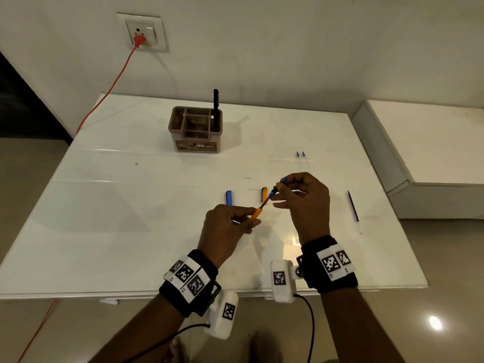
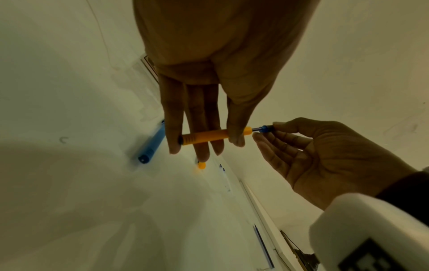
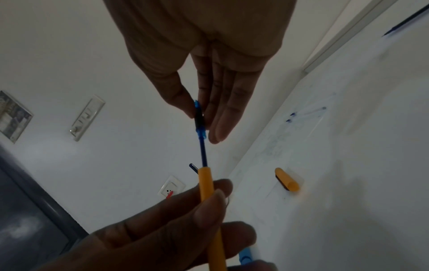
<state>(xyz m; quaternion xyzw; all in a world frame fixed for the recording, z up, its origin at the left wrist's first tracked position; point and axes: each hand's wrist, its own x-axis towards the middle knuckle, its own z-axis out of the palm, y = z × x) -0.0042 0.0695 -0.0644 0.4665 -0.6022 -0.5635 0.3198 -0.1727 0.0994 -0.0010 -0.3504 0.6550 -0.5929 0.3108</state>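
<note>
My left hand [image 1: 230, 218] pinches an orange pen barrel [image 1: 256, 213] [image 2: 213, 136] [image 3: 209, 205] above the white table [image 1: 131, 218]. A blue refill [image 1: 267, 199] [image 3: 203, 154] sticks out of the barrel's far end. My right hand [image 1: 301, 200] pinches the blue and black tip piece [image 1: 278, 186] [image 2: 263, 128] [image 3: 199, 119] on that refill between thumb and fingers. An orange cap [image 1: 264, 193] [image 3: 286, 179] and a blue cap [image 1: 229, 198] [image 2: 150, 144] lie on the table just beyond my hands.
A brown compartment organiser [image 1: 195, 129] with one dark pen [image 1: 215, 108] upright in it stands at the table's back. A loose blue refill [image 1: 353, 206] lies to the right, two clear refills [image 1: 300, 154] further back. An orange cable [image 1: 104, 95] runs to a wall socket.
</note>
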